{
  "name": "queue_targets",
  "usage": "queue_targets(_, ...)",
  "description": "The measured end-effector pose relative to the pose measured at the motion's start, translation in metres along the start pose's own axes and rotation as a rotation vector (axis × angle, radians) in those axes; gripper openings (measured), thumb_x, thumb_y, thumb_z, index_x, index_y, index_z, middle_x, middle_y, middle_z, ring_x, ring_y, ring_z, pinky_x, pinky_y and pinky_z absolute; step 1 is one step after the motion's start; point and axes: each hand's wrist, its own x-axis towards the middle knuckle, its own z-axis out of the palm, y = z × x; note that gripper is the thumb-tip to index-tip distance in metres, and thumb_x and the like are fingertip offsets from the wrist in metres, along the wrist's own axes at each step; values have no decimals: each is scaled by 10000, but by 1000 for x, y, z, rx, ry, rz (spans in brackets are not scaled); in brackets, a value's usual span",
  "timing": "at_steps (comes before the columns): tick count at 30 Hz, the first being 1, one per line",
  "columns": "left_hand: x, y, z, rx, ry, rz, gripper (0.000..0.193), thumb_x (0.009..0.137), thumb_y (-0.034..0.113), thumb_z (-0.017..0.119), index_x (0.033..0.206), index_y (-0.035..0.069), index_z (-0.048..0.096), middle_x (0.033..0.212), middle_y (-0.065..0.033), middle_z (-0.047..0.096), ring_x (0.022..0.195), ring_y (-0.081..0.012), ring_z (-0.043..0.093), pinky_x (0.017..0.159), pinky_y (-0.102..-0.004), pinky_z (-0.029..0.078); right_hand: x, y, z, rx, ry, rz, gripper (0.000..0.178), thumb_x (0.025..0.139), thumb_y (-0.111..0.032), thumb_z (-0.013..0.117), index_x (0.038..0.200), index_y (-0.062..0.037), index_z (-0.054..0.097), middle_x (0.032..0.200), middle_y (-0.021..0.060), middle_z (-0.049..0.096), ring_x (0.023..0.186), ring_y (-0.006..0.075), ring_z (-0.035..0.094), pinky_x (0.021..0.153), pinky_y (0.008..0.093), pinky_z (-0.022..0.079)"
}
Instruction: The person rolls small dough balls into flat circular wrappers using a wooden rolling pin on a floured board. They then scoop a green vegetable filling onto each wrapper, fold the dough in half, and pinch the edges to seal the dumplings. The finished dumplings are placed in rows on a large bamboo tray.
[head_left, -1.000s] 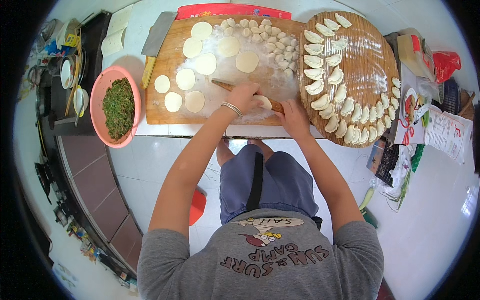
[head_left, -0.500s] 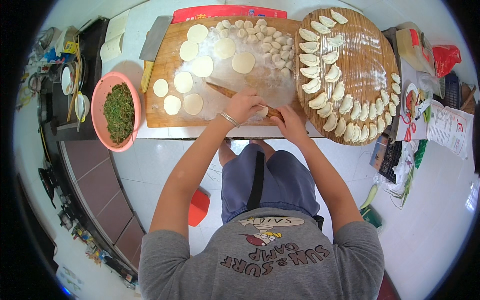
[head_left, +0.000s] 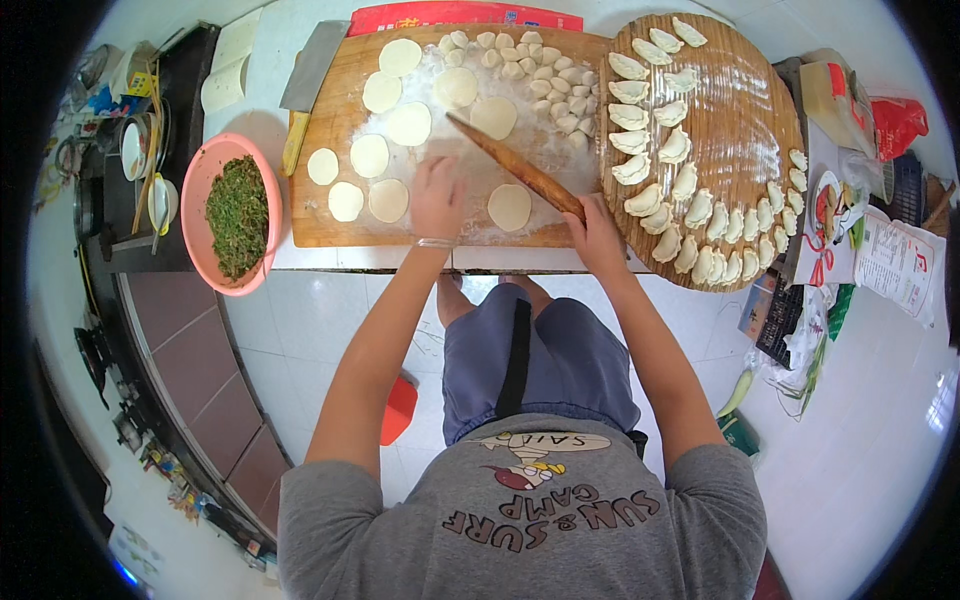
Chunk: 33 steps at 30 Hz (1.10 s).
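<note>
**Rolling pin lifted over a floured board**

White tabletop (head_left: 300, 258) carries everything we see. At its left edge stands a pink bowl of chopped greens (head_left: 238, 212). On the wooden board (head_left: 330, 228), round dough wrappers (head_left: 369, 156) lie toward the left edge. Our left hand (head_left: 438, 196) rests open and flat on the flour. Our right hand (head_left: 592, 230) grips the rolling pin (head_left: 512, 166), angled across the board's middle. Right of it, folded dumplings (head_left: 690, 222) line a round tray (head_left: 740, 110).
</note>
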Motion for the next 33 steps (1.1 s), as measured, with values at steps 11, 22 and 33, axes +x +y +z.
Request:
queue_targets(11, 18, 12, 15, 405, -220, 97, 639, 904, 406, 477, 1435, 81, 331, 1518, -136, 248, 1385, -367, 231, 1127, -504, 165, 45, -8, 19, -183, 140, -249, 574, 854, -244, 605, 1369, -103, 393, 1401, 192, 349, 1253, 386, 376, 1035, 455, 328)
queue_targets(22, -40, -5, -1, 332, -379, 69, 644, 921, 409, 439, 1467, 109, 276, 1530, -157, 206, 1396, -386, 189, 1128, -501, 153, 4, -6, 18, -366, -72, -232, 555, 777, -371, 691, 1215, -84, 506, 1132, 129, 500, 1089, 348, 481, 905, 471, 394)
queue_targets(33, -13, 42, 36, -767, -23, -380, 427, 893, 181, 596, 1266, 13, 475, 1171, -129, 559, 1095, -258, 532, 962, -398, 412, 7, -18, 1, 736, -237, 331, 335, 982, -291, 461, 1010, 20, 581, 749, 80, 574, 697, 235, 559, 640, 407, 456)
